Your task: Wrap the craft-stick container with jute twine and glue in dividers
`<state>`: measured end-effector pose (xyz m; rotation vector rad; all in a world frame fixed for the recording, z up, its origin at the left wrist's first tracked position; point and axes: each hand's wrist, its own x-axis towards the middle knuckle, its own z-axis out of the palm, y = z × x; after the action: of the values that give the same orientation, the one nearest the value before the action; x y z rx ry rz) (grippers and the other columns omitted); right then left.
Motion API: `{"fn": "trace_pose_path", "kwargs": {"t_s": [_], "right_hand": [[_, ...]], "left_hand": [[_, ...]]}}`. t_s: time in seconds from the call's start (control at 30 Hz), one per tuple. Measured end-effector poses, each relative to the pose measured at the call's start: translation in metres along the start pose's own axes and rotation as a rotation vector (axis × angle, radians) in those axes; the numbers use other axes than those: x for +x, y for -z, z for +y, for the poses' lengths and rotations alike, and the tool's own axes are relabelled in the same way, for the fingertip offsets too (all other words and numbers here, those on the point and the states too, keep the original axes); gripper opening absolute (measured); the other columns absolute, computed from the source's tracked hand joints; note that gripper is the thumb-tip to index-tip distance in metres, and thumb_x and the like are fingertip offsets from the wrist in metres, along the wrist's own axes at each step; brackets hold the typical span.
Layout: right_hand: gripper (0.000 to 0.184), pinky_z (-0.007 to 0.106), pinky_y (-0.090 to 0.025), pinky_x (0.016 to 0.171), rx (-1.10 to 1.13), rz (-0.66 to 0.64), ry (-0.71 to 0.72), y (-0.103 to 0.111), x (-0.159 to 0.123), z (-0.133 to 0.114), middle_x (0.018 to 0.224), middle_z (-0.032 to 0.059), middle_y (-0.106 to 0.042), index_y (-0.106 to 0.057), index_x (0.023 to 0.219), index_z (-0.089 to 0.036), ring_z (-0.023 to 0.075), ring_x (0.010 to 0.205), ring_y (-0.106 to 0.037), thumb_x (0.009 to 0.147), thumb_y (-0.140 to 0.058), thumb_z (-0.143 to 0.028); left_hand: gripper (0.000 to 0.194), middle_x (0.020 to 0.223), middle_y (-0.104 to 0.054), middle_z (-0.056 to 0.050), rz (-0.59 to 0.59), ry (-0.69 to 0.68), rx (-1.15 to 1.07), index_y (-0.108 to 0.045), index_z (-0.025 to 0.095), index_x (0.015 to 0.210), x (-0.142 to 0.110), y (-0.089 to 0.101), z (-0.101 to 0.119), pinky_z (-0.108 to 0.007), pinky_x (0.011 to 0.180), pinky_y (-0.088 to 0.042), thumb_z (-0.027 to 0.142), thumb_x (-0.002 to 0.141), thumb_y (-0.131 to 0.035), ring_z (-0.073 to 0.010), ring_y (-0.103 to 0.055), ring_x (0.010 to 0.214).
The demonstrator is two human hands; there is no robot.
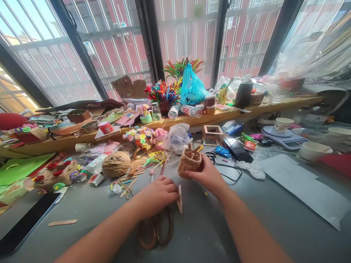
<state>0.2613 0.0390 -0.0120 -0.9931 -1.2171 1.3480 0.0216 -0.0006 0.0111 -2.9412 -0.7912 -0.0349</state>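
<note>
In my right hand (207, 173) is a small box wrapped in brown twine (189, 162), tilted, with the rounded ends of craft sticks showing at its top. My thumb lies across its front, and the other fingers are mostly hidden behind it. My left hand (160, 195) rests low over the table, its fingers curled and closed on a pale wooden craft stick (180, 201); the fingertips are partly hidden. Beneath that hand lie scissors with brown loop handles (156, 233), their blades mostly covered by the hand.
A ball of twine (116, 163) and scattered sticks lie left of centre. At far left are a phone (29, 223) and a loose craft stick (62, 222). White paper (304, 188), a digital scale (290, 140) and a dark phone (238, 149) lie to the right. A cluttered ledge (172, 122) runs behind.
</note>
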Motion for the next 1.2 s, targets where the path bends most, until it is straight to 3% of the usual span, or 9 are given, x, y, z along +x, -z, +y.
{"fn": "trace_pose_path", "kwargs": {"t_s": [0.1, 0.2, 0.27, 0.37, 0.47, 0.6, 0.77, 0.87, 1.2], "right_hand": [[0.073, 0.046, -0.058, 0.099, -0.053, -0.032, -0.012, 0.0, 0.0, 0.0, 0.126, 0.0073, -0.073, -0.053, 0.128, -0.027, 0.0295, 0.114, -0.072, 0.064, -0.089, -0.02], [0.077, 0.047, -0.057, 0.099, -0.183, -0.12, -0.013, -0.001, -0.006, -0.005, 0.127, 0.0072, -0.072, -0.052, 0.13, -0.027, 0.0297, 0.113, -0.072, 0.064, -0.091, -0.025], [0.078, 0.046, -0.056, 0.099, -0.281, -0.232, 0.005, -0.001, -0.011, -0.01, 0.13, 0.0076, -0.07, -0.053, 0.131, -0.026, 0.0293, 0.114, -0.071, 0.064, -0.093, -0.029], [0.08, 0.046, -0.054, 0.102, -0.402, -0.346, 0.04, -0.001, -0.018, -0.014, 0.132, 0.0087, -0.069, -0.054, 0.131, -0.025, 0.0303, 0.118, -0.069, 0.064, -0.095, -0.036], [0.084, 0.046, -0.053, 0.104, -0.447, -0.379, 0.021, -0.003, -0.023, -0.014, 0.134, 0.0089, -0.068, -0.052, 0.134, -0.026, 0.0316, 0.122, -0.068, 0.064, -0.095, -0.04], [0.082, 0.047, -0.055, 0.103, -0.485, -0.455, -0.022, -0.013, -0.028, -0.009, 0.134, 0.0072, -0.069, -0.05, 0.133, -0.029, 0.0322, 0.122, -0.068, 0.065, -0.094, -0.039], [0.09, 0.048, -0.053, 0.105, -0.568, -0.518, -0.06, -0.017, -0.031, -0.009, 0.141, 0.0097, -0.065, -0.047, 0.139, -0.027, 0.0342, 0.127, -0.065, 0.062, -0.094, -0.034], [0.106, 0.049, -0.051, 0.109, -0.68, -0.501, -0.104, -0.012, -0.034, -0.01, 0.153, 0.0096, -0.055, -0.039, 0.153, -0.031, 0.0346, 0.134, -0.059, 0.062, -0.093, -0.035], [0.096, 0.051, -0.042, 0.115, -0.804, -0.365, 0.042, -0.024, -0.055, 0.012, 0.146, 0.012, -0.058, -0.051, 0.15, -0.025, 0.0357, 0.137, -0.052, 0.062, -0.087, -0.027]], "left_hand": [[0.025, 0.119, -0.073, -0.003, 0.009, -0.01, -0.104, -0.068, 0.029, 0.11, -0.007, 0.001, -0.007, -0.036, 0.094, -0.044, 0.011, 0.096, -0.059, -0.0206, -0.063, 0.106], [0.026, 0.12, -0.073, -0.003, 0.066, 0.194, -0.264, -0.067, 0.028, 0.113, -0.013, -0.001, -0.007, -0.036, 0.096, -0.046, 0.011, 0.096, -0.056, -0.0209, -0.064, 0.11], [0.027, 0.121, -0.072, -0.005, 0.093, 0.354, -0.39, -0.065, 0.027, 0.119, -0.015, -0.002, -0.003, -0.039, 0.103, -0.046, 0.021, 0.092, -0.066, -0.0239, -0.063, 0.116], [0.059, 0.129, -0.068, -0.009, 0.07, 0.503, -0.522, -0.063, 0.025, 0.126, -0.017, -0.003, 0.007, -0.049, 0.11, -0.043, 0.039, 0.074, -0.086, -0.0324, -0.059, 0.123], [0.076, 0.136, -0.063, -0.013, 0.074, 0.64, -0.599, -0.061, 0.022, 0.13, -0.018, -0.002, 0.011, -0.055, 0.113, -0.041, 0.043, 0.064, -0.091, -0.0374, -0.055, 0.129], [0.111, 0.157, -0.049, -0.013, 0.153, 0.633, -0.786, -0.043, 0.026, 0.154, -0.019, 0.0, 0.007, -0.053, 0.12, -0.037, 0.05, 0.059, -0.094, -0.0388, -0.044, 0.145], [0.074, 0.131, -0.071, -0.006, 0.217, 0.483, -0.94, -0.067, 0.027, 0.13, -0.013, 0.003, 0.005, -0.046, 0.108, -0.049, 0.046, 0.062, -0.092, -0.0356, -0.065, 0.122], [0.076, 0.133, -0.072, -0.005, 0.268, 0.515, -1.061, -0.062, 0.027, 0.136, -0.016, 0.002, 0.002, -0.04, 0.103, -0.053, 0.043, 0.067, -0.091, -0.0318, -0.068, 0.12], [0.077, 0.135, -0.071, -0.007, 0.206, 0.629, -1.107, -0.059, 0.024, 0.135, -0.029, -0.006, -0.012, -0.044, 0.11, -0.052, 0.046, 0.068, -0.09, -0.033, -0.066, 0.125]]}}
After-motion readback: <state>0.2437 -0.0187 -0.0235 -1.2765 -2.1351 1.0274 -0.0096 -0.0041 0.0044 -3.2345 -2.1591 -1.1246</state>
